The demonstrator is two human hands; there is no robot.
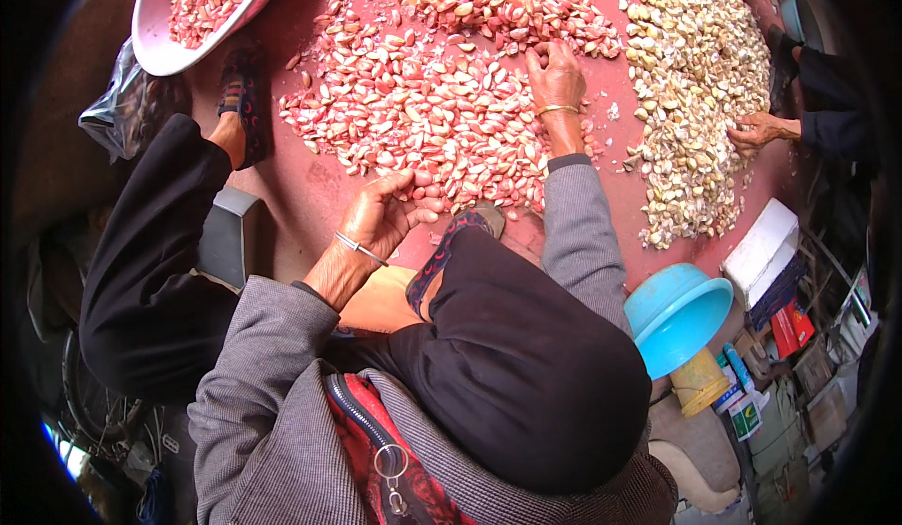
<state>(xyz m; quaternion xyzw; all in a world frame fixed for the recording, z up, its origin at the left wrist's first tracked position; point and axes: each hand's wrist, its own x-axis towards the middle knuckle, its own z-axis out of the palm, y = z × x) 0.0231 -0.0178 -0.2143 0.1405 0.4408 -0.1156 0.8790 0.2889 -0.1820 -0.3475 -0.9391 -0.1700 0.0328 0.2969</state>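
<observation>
Many loose pink-skinned garlic cloves (413, 111) are spread over a red surface in front of me. My left hand (387, 213) rests at the near edge of this spread, palm turned partly up. Its thumb stands apart from the curved fingers, which touch the nearest cloves, and nothing shows in its grip. Farther off and to the right, my right hand (556, 76) reaches down to the cloves between the near spread and a denser heap of pink cloves (498, 3). Its fingers are bent together, and whatever is between the fingertips is hidden.
A paler, yellowish heap of cloves (691, 102) lies to the right, where another person's hand (759, 132) touches it. A white basin (155, 41) of pink cloves stands far left. At the right are a blue basin (672, 313), a yellow bucket (700, 384) and a white foam box (763, 252).
</observation>
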